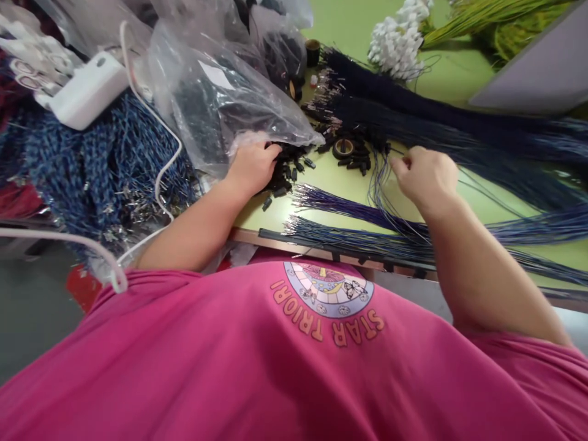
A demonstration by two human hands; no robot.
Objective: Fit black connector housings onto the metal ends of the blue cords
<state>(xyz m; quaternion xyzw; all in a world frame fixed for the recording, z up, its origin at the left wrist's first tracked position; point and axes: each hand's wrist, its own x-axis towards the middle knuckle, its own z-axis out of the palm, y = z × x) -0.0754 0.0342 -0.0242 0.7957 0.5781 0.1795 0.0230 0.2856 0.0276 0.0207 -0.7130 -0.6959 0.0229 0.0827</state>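
Both of my hands are working at the near edge of the green table (pixel 349 27). My left hand (pixel 252 166) is resting palm down on a heap of small black connectors (pixel 287 174), its fingers curling into the pile right at the mouth of a clear plastic bag (pixel 220 92); whether any piece is actually being pinched under those fingers I cannot tell. My right hand (pixel 425 174) is closing loosely, fingertips pinching the ends of a few thin blue wires (pixel 381 184) that are looping down toward me. Those wires are running into a bundle of blue wires (pixel 340 205) with bare metal tips, lying just in front of my shirt, and another such bundle (pixel 349 236) is lying beside it along the table edge. Between my hands, a little farther out, a small roll of tape (pixel 343 147) is sitting among more black connectors. Dark wire bundles (pixel 413 116) are stretching away to the right. Off to my left, a white charger (pixel 87 89) is lying on a mound of blue twisted wires (pixel 92 165).
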